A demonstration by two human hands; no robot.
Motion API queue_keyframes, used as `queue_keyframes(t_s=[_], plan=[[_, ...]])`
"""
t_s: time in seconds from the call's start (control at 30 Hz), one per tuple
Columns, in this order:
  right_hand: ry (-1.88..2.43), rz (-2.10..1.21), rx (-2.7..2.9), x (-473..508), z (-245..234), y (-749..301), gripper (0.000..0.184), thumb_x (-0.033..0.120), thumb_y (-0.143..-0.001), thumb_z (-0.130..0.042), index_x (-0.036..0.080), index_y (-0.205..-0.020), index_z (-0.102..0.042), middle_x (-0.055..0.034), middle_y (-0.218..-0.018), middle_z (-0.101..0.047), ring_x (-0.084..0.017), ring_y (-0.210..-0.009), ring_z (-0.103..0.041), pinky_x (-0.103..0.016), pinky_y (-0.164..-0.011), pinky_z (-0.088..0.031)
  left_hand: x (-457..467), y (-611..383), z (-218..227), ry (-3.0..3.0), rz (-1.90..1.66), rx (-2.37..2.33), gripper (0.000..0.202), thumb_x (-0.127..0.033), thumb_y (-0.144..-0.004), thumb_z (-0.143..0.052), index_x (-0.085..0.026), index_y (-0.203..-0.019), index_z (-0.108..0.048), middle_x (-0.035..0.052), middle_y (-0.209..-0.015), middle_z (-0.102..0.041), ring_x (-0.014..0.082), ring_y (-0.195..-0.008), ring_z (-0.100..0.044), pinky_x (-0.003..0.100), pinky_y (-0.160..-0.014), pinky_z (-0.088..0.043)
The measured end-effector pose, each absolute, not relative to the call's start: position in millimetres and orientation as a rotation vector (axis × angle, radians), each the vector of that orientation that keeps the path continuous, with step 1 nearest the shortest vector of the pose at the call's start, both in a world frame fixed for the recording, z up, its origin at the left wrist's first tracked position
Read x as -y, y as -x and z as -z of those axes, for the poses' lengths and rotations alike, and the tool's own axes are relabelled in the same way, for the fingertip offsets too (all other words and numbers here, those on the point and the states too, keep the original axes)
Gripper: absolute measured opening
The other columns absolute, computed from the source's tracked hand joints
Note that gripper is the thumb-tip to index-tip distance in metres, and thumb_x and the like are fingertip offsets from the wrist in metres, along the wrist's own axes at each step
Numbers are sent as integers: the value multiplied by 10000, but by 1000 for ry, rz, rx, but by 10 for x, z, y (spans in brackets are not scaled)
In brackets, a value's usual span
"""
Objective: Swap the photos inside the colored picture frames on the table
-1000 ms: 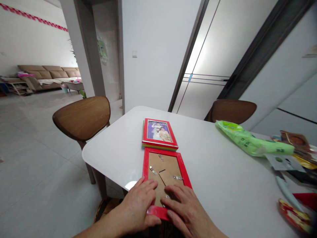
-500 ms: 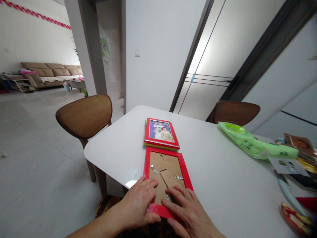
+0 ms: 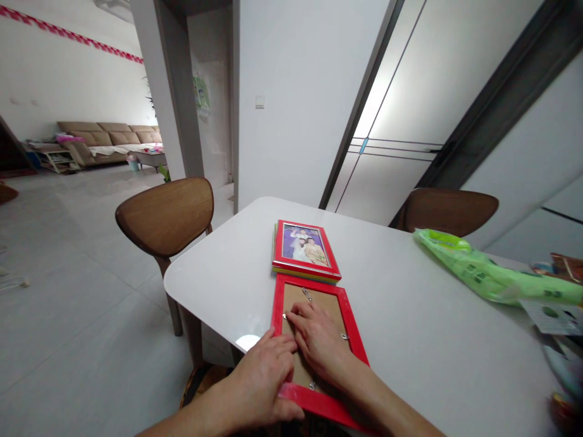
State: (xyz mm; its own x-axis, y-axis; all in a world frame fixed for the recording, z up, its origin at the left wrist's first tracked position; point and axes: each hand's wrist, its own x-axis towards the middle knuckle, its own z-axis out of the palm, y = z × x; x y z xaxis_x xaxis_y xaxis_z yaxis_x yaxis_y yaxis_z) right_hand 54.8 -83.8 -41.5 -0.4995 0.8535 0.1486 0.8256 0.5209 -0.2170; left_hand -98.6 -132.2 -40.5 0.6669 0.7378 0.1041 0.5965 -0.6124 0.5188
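A red picture frame [image 3: 355,331] lies face down on the white table [image 3: 410,328], its brown backing board with small metal clips showing. My left hand [image 3: 262,382] rests flat on the frame's near left corner, fingers stretched out. My right hand [image 3: 321,340] lies on the middle of the backing board, fingertips at the left clip, fingers extended. Just beyond lies a stack of frames [image 3: 304,250], the top one red with a photo facing up.
Two wooden chairs stand at the table, one [image 3: 166,215] at the left corner and one [image 3: 449,209] at the far side. A green plastic bag [image 3: 492,276] and loose papers lie on the right. A sofa [image 3: 98,136] stands far off at left.
My right hand has slid forward from the frame's near edge to the middle of the backing board, by the left clip. My left hand stays. The view has shifted slightly left.
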Motion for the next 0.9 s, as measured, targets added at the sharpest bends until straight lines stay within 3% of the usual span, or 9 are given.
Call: queue_keyframes(t_s=[0.17,0.3,0.4,0.53,0.73,0.9], plan=[[1311,-150,2632,898,412,-587,237,181,-798,-407,236,-966,-566,-52,-987,-548,-195,-905,-446,-327,-783,-327,1311,997,439,-2418,-446,-1041,353,-381,-538,-747,-178,-758,-560,54,-1100,-548,225,-1103,-417,366,-1000,-175],[1395,-219,2489,785,408,-675,258,194,-797,-396,217,-997,-558,-53,-980,-566,-166,-893,-486,-276,-759,-357,1326,1004,450,-2403,-423,-1051,363,-390,-554,-734,-174,-793,-566,69,-1157,-517,224,-1136,-391,360,-1010,-158],[1623,-158,2243,570,442,-756,229,241,-795,-390,164,-905,-577,-69,-891,-593,-165,-822,-522,-265,-706,-373,1355,996,422,-2386,-416,-1070,384,-375,-546,-740,-159,-808,-562,93,-1182,-498,221,-1131,-401,347,-1013,-157],[1775,-109,2103,321,522,-803,204,300,-777,-417,183,-689,-559,-45,-729,-587,-158,-673,-530,-252,-577,-347,1389,977,360,-2371,-339,-1090,373,-367,-547,-738,-157,-802,-565,103,-1171,-507,225,-1117,-418,347,-1004,-188],[1836,-135,1964,215,569,-780,162,287,-738,-456,171,-658,-537,-65,-719,-584,-172,-655,-536,-258,-547,-328,1397,978,282,-2403,-262,-1121,403,-380,-576,-708,-152,-872,-558,111,-1197,-482,236,-1131,-405,374,-1004,-201],[1702,-261,1897,278,447,-844,295,346,-800,-337,180,-676,-547,-48,-706,-611,-157,-667,-560,-254,-599,-388,1399,640,382,-2495,-201,-1092,232,-237,-845,-409,-133,-1003,-544,134,-1268,-406,275,-1188,-324,492,-986,-210]])
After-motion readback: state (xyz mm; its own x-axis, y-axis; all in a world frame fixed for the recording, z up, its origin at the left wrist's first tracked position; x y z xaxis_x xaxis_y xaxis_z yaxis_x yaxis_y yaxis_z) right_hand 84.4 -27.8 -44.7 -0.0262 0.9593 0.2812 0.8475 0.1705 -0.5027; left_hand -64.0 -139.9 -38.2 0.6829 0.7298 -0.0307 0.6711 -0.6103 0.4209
